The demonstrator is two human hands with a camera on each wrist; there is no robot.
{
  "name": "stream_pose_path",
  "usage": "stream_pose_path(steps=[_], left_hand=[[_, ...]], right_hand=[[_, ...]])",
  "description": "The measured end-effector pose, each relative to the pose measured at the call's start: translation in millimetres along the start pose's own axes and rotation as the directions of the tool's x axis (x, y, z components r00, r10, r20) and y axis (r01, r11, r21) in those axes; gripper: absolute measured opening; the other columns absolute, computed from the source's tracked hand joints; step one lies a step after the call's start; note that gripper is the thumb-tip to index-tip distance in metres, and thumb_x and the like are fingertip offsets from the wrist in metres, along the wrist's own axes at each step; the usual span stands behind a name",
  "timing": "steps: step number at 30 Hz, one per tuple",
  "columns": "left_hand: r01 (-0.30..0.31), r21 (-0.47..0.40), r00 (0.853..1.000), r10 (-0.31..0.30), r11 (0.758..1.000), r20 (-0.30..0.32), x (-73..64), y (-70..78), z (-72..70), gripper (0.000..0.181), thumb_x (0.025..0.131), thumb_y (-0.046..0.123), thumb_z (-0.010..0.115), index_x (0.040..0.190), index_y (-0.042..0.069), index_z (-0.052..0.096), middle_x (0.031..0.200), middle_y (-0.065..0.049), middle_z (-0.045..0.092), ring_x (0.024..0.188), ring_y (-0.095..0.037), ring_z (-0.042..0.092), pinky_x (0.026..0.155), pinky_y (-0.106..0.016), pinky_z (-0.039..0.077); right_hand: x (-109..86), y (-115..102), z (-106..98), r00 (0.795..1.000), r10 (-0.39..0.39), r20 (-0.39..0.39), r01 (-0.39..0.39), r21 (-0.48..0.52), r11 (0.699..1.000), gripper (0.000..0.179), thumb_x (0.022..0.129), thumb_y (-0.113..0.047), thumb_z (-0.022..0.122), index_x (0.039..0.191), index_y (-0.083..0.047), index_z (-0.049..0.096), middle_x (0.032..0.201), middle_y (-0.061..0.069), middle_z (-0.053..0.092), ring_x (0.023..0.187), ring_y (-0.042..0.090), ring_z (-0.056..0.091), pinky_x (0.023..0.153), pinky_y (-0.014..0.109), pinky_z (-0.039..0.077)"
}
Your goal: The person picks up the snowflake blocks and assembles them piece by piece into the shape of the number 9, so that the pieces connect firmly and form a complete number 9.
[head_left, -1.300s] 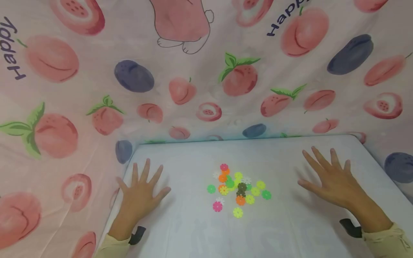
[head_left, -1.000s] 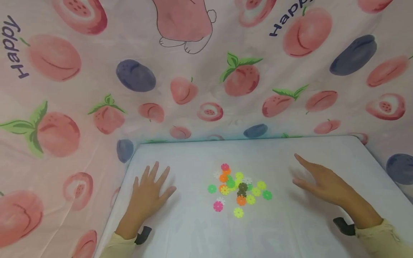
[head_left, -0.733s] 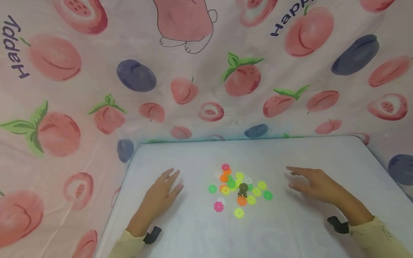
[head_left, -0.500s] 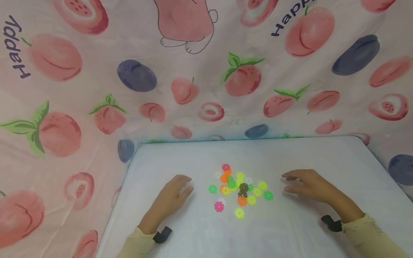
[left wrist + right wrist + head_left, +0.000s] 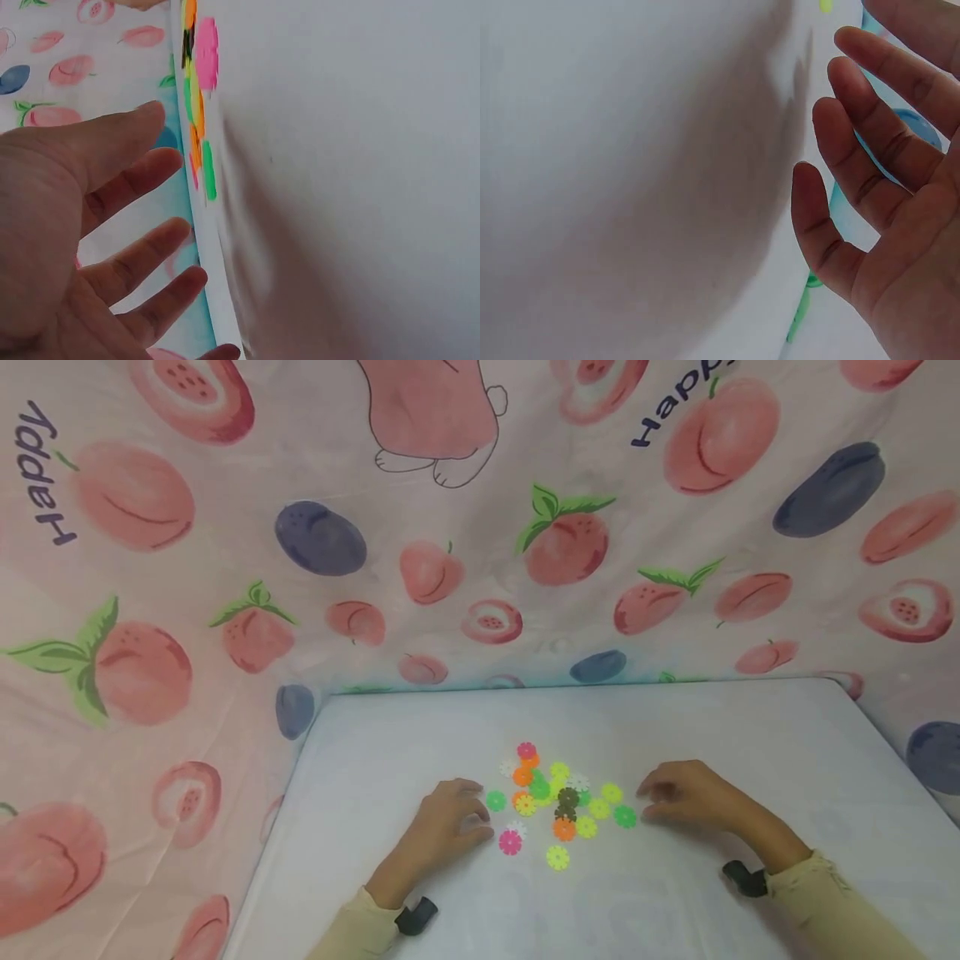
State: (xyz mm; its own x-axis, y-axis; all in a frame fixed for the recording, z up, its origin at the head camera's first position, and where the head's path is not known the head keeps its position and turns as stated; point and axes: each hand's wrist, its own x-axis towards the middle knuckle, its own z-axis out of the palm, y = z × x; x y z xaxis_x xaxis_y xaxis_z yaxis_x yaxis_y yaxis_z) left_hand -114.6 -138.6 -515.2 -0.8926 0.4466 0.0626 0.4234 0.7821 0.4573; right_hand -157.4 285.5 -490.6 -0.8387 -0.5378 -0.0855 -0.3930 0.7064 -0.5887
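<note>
Several flat, notched plastic discs in pink, orange, yellow, green, white and dark brown lie in a loose cluster mid-table. My left hand (image 5: 442, 822) comes in from the left, its fingers loosely bent, beside a green disc (image 5: 497, 801) and a pink disc (image 5: 510, 842). In the left wrist view the left hand (image 5: 97, 225) has its fingers spread with nothing between them. My right hand (image 5: 693, 795) stands at the cluster's right side, fingertips close to another green disc (image 5: 625, 817). The right wrist view shows the right hand (image 5: 892, 165) with fingers gently curved and its palm bare.
The white table (image 5: 637, 910) has its back edge against a fruit-printed cloth (image 5: 450, 510). That cloth also hangs along the left and right sides. Black bands (image 5: 417, 916) show at both wrists, just by the sleeves. A single yellow disc (image 5: 558, 858) lies at the cluster's near side.
Both hands have moved inward from the table's two sides to the edges of the cluster. Their widely spread fingers have relaxed into a loose bend. The discs lie as before.
</note>
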Motion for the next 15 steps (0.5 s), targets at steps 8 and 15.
stream_pose_path(steps=[8,15], left_hand=[[0.053,0.049,0.994,-0.057,0.997,0.093,3.1,23.3,9.1,0.017,0.086,0.038,0.080,0.097,0.025,0.076,0.138,-0.003,0.061,0.132,-0.028,0.052,0.109,-0.058,0.042],[0.092,0.046,0.990,-0.096,0.995,0.102,4.2,38.8,12.8,0.019,0.084,0.034,0.083,0.094,0.022,0.073,0.140,-0.006,0.060,0.133,-0.033,0.050,0.109,-0.075,0.034]], right_hand=[[7.6,-3,9,0.996,0.070,0.049,-0.069,-0.027,0.997,0.024,0.081,-0.032,0.085,0.101,-0.022,0.074,0.092,-0.012,0.067,0.086,0.006,0.059,0.074,0.025,0.052],[12.0,-6,13,0.997,0.054,0.060,-0.052,-0.041,0.998,0.026,0.079,-0.033,0.087,0.099,-0.025,0.073,0.088,-0.012,0.064,0.081,0.006,0.055,0.070,0.025,0.048]])
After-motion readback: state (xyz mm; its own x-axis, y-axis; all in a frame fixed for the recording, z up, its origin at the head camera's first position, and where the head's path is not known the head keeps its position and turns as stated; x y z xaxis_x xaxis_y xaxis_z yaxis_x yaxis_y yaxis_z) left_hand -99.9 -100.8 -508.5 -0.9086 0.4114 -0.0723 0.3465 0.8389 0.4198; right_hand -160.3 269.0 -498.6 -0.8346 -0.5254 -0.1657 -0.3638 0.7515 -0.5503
